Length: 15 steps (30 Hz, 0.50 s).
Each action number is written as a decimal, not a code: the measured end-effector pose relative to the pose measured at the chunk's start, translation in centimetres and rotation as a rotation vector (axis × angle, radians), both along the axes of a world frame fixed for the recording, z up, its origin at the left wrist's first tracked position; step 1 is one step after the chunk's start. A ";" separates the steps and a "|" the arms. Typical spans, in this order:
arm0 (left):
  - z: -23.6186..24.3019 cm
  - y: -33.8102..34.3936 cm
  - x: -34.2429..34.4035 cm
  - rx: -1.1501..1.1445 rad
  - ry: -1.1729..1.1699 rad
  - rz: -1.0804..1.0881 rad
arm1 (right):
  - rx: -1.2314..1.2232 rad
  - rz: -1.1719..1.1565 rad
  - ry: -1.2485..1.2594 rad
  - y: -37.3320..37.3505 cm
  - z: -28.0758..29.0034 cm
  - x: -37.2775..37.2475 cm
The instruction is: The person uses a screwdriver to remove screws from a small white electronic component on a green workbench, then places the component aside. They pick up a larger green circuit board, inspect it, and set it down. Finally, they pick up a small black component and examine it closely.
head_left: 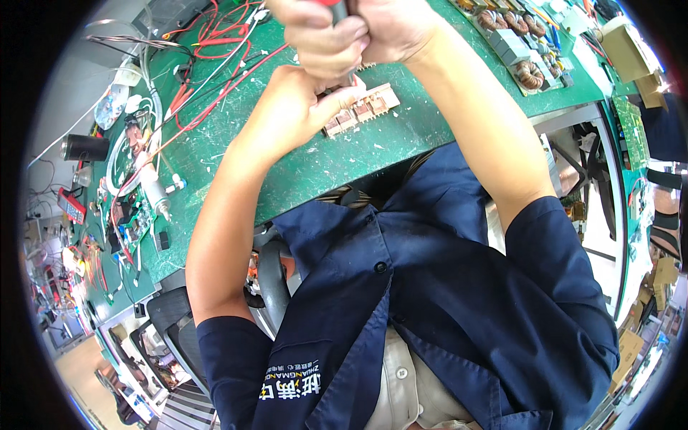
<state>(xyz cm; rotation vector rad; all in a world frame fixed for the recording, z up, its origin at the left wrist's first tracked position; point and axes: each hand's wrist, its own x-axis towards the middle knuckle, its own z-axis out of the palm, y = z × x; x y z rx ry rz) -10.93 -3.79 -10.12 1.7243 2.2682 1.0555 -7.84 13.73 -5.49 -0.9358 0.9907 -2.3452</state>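
In the head view, I observe the right hand [390, 30] at the upper edge, its fingers clenched around the tool [341, 13], which shows a grey body and a red upper section. The tool stands nearly upright; its lower end runs down to the left hand [292, 104], and I cannot tell whether the tip is in contact with the block [367, 110]. The left hand is positioned with its thumb extended along the block; its other fingers are largely hidden, so I cannot tell whether they grasp the part. The copper-coloured, toothed block lies on the green bench [344, 165], near the front edge and directly below the tool, angled with its right end farther back than its left. To the left of the hands, I see red cables [213, 44] in loose loops on the bench; farther left are a white nozzle [153, 188] and a black cylinder [84, 147]. At the upper right, well apart from the block, lies a board [547, 84] carrying copper-wound coils [529, 74]. A dark blue jacket [459, 279] fills the lower centre.
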 end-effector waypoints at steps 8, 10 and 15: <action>-1.4 0.4 -0.8 -0.110 0.027 0.006 | 0.193 -0.493 0.124 0.6 -0.1 2.6; -1.7 0.5 -0.9 -0.098 0.048 0.001 | 0.201 -0.592 0.079 0.2 -0.1 3.4; -2.3 1.3 -1.2 -0.030 0.076 -0.070 | 0.148 -0.537 0.119 0.4 -1.0 3.1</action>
